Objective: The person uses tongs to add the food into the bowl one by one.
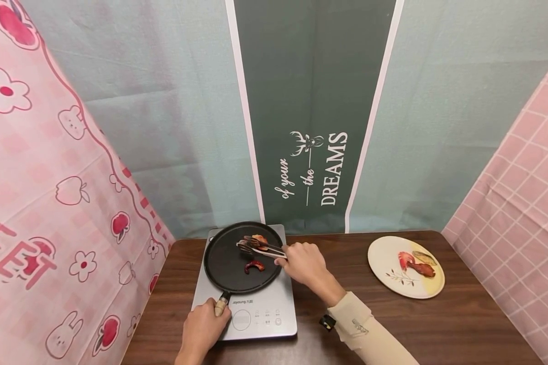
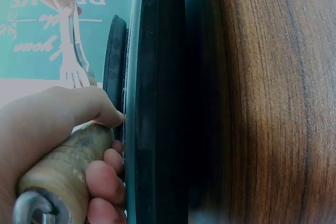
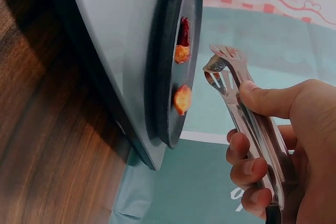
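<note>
My left hand (image 1: 206, 324) grips the wooden handle (image 2: 73, 169) of a round black frying pan (image 1: 224, 271). The pan sits on a silver induction cooker (image 1: 283, 332). Metal tongs (image 3: 257, 129) are held in my right hand (image 1: 307, 263), thumb on one arm and fingers round the other. Their slotted tips hover over the pan, close together and apart from the food in the right wrist view. A curled dark red and orange food piece (image 1: 254, 266) lies in the pan. Beside the tips in the head view lies an orange-brown piece (image 3: 182, 99).
A cream plate (image 1: 383, 258) on the right of the wooden table (image 1: 338, 344) bears a red-and-white piece (image 1: 405, 260), a brown piece (image 1: 424, 270) and a yellowish one (image 1: 424, 257). Printed cloths (image 1: 187, 126) hang behind and at both sides.
</note>
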The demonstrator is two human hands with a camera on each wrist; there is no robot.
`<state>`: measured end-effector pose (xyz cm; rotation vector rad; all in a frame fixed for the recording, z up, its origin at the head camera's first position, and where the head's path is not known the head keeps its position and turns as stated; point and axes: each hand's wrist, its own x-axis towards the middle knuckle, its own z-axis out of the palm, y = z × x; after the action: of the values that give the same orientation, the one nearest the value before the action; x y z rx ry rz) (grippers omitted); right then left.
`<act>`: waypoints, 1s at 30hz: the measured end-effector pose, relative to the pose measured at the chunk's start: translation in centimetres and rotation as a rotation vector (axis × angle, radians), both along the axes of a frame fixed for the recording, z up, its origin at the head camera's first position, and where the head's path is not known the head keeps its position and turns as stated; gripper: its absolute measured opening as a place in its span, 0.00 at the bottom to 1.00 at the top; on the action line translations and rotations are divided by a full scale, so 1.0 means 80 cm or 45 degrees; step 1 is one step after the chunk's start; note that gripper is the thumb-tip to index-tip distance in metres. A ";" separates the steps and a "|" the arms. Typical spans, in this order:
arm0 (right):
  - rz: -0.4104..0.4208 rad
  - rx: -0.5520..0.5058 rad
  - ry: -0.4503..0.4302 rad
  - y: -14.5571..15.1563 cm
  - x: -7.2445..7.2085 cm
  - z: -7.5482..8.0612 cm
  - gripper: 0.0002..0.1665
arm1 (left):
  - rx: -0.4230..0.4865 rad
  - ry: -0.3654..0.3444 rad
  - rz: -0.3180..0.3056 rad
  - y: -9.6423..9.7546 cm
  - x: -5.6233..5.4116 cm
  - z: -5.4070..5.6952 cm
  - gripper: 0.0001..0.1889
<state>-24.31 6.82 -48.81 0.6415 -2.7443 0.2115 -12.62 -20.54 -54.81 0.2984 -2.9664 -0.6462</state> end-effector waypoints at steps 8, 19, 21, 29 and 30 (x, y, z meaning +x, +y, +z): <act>-0.002 0.031 0.014 -0.003 0.000 -0.008 0.22 | 0.009 -0.012 0.001 -0.001 -0.001 -0.002 0.15; -0.010 0.051 0.006 -0.008 -0.001 -0.011 0.22 | 0.010 -0.017 -0.001 0.000 -0.001 -0.001 0.15; -0.011 0.049 0.002 -0.009 -0.001 -0.012 0.22 | 0.011 -0.018 -0.001 0.000 -0.001 -0.002 0.15; -0.031 0.057 -0.012 -0.010 -0.002 -0.017 0.22 | 0.013 -0.010 -0.003 -0.001 -0.001 -0.002 0.15; -0.032 0.056 -0.012 -0.011 -0.002 -0.017 0.22 | 0.013 -0.005 -0.005 -0.001 -0.001 -0.002 0.15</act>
<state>-24.47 5.98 -50.18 0.6186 -2.7713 0.1489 -12.70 -20.58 -55.01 0.2953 -2.9689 -0.6618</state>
